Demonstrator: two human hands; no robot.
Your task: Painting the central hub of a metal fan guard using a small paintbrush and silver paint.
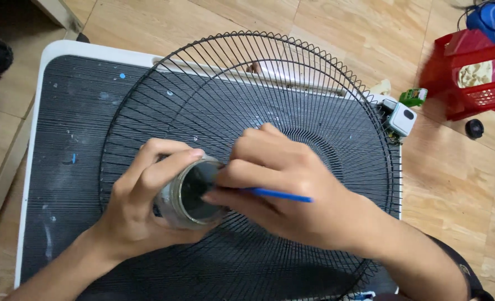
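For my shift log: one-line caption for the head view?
Left hand holds small grey round tin; right hand dips thin blue-handled brush inside, above black wire fan guard.

Both forearms are bare; a dark sleeve edge (pixel 463 267) shows on the right upper arm.

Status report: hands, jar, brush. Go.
Left hand wrapped round the jar, tilted. Right hand pinching the blue brush, tip at the jar's mouth. Both over the black fan grille; nothing in the way.
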